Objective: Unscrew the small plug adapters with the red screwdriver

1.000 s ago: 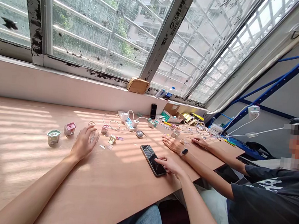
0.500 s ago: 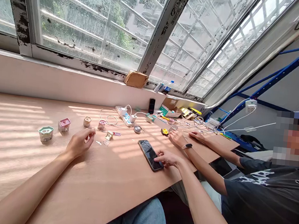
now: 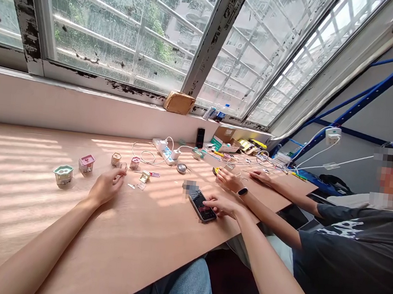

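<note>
**Co-worker sitting by a cluttered window ledge**
Along the far edge of the surface, a power strip is lying among white cables, a cardboard box is sitting, a brown parcel is resting on the window ledge, and a co-worker is sitting at right.

A black smartphone lies flat, screen up, near the front edge of the bench, its far end pixelated; a small square tan cup stands upright nearer the back edge.
</note>
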A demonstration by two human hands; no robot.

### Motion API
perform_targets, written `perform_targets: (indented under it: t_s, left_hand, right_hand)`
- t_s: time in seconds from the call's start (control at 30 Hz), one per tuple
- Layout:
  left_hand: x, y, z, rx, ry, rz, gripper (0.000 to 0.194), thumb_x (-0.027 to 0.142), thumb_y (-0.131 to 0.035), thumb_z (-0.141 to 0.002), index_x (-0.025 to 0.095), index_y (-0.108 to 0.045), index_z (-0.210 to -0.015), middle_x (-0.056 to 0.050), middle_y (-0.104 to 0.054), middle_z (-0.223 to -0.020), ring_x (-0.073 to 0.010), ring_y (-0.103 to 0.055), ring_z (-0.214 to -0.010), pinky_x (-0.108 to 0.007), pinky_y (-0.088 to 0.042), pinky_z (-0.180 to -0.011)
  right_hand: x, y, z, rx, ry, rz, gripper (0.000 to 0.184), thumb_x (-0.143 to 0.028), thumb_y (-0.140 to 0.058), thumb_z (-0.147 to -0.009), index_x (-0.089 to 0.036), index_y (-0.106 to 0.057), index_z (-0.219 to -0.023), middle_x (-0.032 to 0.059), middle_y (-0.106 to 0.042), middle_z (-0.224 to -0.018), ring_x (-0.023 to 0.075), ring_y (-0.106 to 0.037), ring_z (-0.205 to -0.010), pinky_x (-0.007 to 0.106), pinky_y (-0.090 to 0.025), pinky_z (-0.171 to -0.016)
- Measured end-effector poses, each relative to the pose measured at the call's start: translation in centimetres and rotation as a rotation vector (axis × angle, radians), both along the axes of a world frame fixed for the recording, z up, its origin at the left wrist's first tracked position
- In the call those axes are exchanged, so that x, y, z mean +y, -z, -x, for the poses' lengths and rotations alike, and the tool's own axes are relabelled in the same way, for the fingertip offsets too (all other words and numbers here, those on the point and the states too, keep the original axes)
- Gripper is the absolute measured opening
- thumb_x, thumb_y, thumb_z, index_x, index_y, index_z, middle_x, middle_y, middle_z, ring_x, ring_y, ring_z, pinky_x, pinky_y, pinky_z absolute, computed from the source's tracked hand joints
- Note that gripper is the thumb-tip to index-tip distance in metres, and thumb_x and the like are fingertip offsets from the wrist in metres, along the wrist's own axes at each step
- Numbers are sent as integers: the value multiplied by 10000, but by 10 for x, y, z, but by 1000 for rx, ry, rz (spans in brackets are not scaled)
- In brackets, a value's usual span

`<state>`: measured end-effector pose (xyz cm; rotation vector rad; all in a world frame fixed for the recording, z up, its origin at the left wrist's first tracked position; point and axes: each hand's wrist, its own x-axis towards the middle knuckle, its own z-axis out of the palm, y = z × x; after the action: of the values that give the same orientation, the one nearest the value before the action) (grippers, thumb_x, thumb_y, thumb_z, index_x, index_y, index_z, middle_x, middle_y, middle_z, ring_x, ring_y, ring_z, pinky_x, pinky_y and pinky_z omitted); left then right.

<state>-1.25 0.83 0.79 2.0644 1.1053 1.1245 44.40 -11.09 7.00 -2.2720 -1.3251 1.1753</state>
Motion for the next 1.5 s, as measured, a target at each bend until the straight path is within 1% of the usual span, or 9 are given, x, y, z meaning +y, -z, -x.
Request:
perform_targets:
  t_s: [0.1,0.23,0.4,0.57,0.77,0.93,1.07,1.23,1.5]
  left_hand:
    - [2,2,0,1,24,22,253,323,-486,-899,227,-668,-1047,-46,-735,-1126,-241,-706,-963,-337,-526,-852]
    - [2,2,0,16,51,-12,247,295,-473,-897,220,-663,-1036,-58,-726,-1113,-243,-689,-994,-343,-524,-861]
    - [-1,-1,-1,46,71,-90,233,281,-453,-903,221,-651,-1012,-51,-721,-1039,-229,-676,-955,-318,-517,-780]
    - [-2,-3,-2,50,57,-124,225,257,-459,-906,214,-657,-1004,-63,-716,-1007,-228,-666,-932,-292,-516,-711]
    - [-4,-5,-4,50,45,-187,218,184,-450,-901,209,-651,-980,-68,-707,-957,-217,-662,-891,-293,-512,-704]
    - [0,-5,-6,104,44,-219,211,166,-455,-898,210,-649,-971,-57,-708,-920,-221,-657,-876,-307,-497,-728]
    - [3,-1,-7,112,54,-244,202,184,-461,-905,210,-649,-973,-52,-708,-927,-218,-662,-861,-301,-491,-713]
    - [3,1,-6,97,69,-246,199,217,-461,-916,211,-654,-965,-51,-707,-912,-211,-667,-841,-287,-510,-693]
    - [0,-2,-5,100,52,-228,204,252,-467,-909,210,-663,-953,-62,-719,-914,-220,-674,-851,-286,-537,-675]
  right_hand:
    - [-8,-7,7,-77,-2,-73,505,-636,-756,-734,-188,-528,-778,-24,-501,-639,99,-473,-547,191,-358,-476]
    - [-4,-17,25,-282,-5,-214,399,-511,-737,-785,-177,-550,-672,8,-526,-590,142,-517,-554,229,-360,-502]
    - [28,-15,84,-544,-43,-590,216,-351,-581,-882,-192,-581,-736,36,-590,-699,208,-584,-727,263,-361,-603]
    - [73,6,164,-529,-250,-876,159,-348,-583,-899,-212,-660,-929,43,-666,-888,206,-620,-842,268,-420,-717]
    - [108,50,209,-391,-238,-1095,194,-275,-508,-923,-180,-654,-1008,92,-676,-966,241,-642,-893,326,-499,-806]
    - [110,72,209,-318,-274,-1133,231,-231,-553,-878,-190,-657,-1081,99,-665,-1038,262,-639,-978,373,-527,-899]
    - [109,71,206,-272,-338,-1149,336,-148,-567,-823,-204,-665,-1139,95,-647,-1177,265,-620,-1082,386,-502,-995]
    - [108,67,206,-252,-524,-1110,578,6,-516,-702,-236,-670,-1204,45,-609,-1348,242,-533,-1259,384,-428,-1100]
    - [106,67,208,-365,-510,-975,439,-11,-571,-779,-245,-719,-1120,46,-677,-1163,249,-588,-1093,376,-481,-989]
